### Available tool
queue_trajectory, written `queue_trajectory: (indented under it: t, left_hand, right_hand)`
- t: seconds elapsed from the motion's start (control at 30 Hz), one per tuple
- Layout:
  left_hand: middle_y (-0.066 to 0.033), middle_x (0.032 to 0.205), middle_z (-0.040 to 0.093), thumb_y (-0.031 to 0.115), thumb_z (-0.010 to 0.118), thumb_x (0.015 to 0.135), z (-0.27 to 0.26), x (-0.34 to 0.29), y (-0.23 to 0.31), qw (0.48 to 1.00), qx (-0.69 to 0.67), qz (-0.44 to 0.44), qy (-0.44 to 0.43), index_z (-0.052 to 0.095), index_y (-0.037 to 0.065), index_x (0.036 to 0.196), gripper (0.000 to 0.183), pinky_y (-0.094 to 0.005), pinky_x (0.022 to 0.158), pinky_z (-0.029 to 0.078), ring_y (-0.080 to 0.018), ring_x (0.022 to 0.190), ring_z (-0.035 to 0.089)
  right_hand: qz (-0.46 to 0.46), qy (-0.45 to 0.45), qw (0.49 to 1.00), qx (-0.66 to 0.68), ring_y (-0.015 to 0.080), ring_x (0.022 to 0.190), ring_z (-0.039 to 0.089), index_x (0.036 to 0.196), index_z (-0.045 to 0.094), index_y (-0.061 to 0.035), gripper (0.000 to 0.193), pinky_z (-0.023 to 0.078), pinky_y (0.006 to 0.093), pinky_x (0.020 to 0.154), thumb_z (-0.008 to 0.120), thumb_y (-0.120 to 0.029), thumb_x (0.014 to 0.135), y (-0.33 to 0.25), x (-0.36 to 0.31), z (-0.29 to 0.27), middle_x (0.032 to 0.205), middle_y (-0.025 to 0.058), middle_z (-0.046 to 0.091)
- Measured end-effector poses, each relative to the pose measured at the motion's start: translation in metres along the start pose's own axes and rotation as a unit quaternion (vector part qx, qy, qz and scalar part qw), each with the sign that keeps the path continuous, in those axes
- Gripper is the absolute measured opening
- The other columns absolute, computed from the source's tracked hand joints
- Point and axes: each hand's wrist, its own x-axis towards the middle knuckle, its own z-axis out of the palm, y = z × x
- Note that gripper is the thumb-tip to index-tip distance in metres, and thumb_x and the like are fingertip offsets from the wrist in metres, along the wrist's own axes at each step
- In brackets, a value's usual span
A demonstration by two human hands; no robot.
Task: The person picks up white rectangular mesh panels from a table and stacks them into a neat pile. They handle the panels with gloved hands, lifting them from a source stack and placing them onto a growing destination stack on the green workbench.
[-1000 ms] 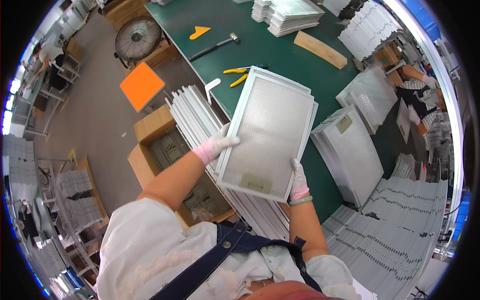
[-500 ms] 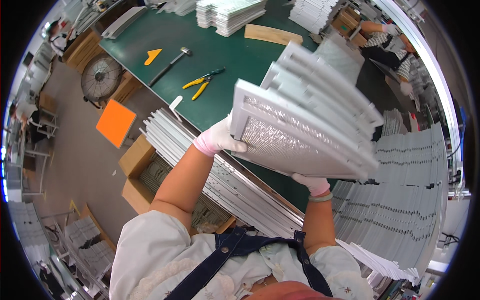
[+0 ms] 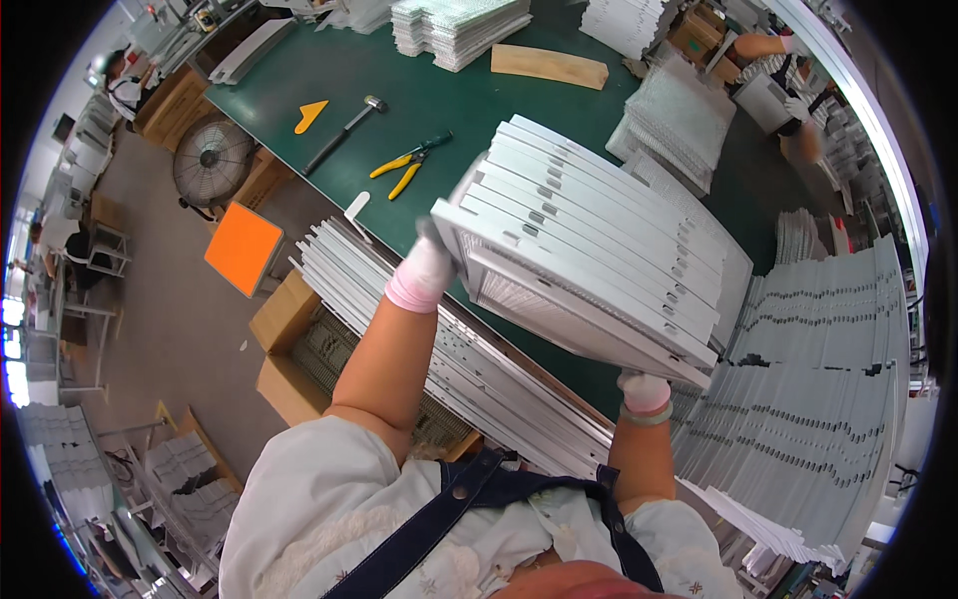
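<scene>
Both my hands grip a stack of white-framed mesh panels (image 3: 599,230), held tilted over the green table (image 3: 419,90). The frames' slotted edges face up, lined up side by side, and the nearest panel shows its silvery mesh. My left hand (image 3: 427,268), in a white glove with a pink cuff, is closed on the stack's left end; its fingertips are partly hidden. Under the lower right corner, my right hand (image 3: 644,391) is wrapped around the frames, most of its fingers out of sight behind them.
Yellow-handled pliers (image 3: 407,168), a hammer (image 3: 344,135) and an orange-yellow piece (image 3: 310,117) lie on the table. Bubble-wrap bags (image 3: 679,115) sit beyond the stack. Long white strips (image 3: 479,379) line the near edge. Rows of grey frames (image 3: 798,389) fill the right. Another person works at upper right.
The fanned-out panels have come together into an even block. The stack has tipped so its slotted edges face up, and my left hand has shifted to its end.
</scene>
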Motion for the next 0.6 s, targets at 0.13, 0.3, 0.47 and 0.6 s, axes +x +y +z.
queue_trajectory:
  t: [0.13,0.3,0.47,0.6]
  left_hand:
    - [-0.0182,0.156,0.02,0.084,0.047,0.074,-0.005,-0.003,-0.003,0.998,-0.007,0.007,-0.056,0.005,-0.003,0.152,0.124,-0.0412,0.117,0.018,-0.0281,0.144,0.02]
    - [-0.017,0.157,0.018,0.081,0.048,0.076,-0.002,-0.002,-0.005,0.997,-0.04,-0.034,-0.061,0.007,-0.003,0.152,0.12,-0.0417,0.117,0.018,-0.028,0.145,0.019]
    - [-0.0145,0.158,0.018,0.084,0.049,0.071,-0.017,-0.013,-0.017,0.996,-0.078,-0.017,-0.036,0.008,-0.001,0.152,0.125,-0.0415,0.118,0.017,-0.0276,0.145,0.019]
    - [-0.0136,0.153,0.031,0.076,0.05,0.077,-0.014,-0.008,-0.024,0.989,-0.145,0.021,-0.016,0.023,0.002,0.15,0.107,-0.043,0.114,0.028,-0.0274,0.139,0.032]
  right_hand:
    - [-0.029,0.005,1.0,-0.01,0.0288,0.122,0.052,0.128,0.056,-0.0038,0.061,0.039,0.0405,0.104,0.063,-0.045,0.083,-0.003,-0.001,-0.003,0.132,0.0106,0.057]
    - [-0.037,0.011,0.998,-0.049,0.0296,0.118,0.055,0.127,0.057,-0.0036,0.055,0.041,0.0406,0.101,0.064,-0.037,0.083,-0.008,0.013,0.005,0.129,0.0109,0.059]
    - [-0.035,-0.034,0.994,-0.095,0.0304,0.114,0.058,0.125,0.059,-0.0035,0.049,0.044,0.0406,0.099,0.065,-0.028,0.083,0.001,0.02,0.013,0.125,0.0112,0.061]
    - [0.008,0.028,0.999,-0.013,0.0319,0.11,0.06,0.122,0.061,-0.0041,0.043,0.045,0.0405,0.097,0.064,-0.025,0.085,-0.006,0.019,0.029,0.121,0.0123,0.063]
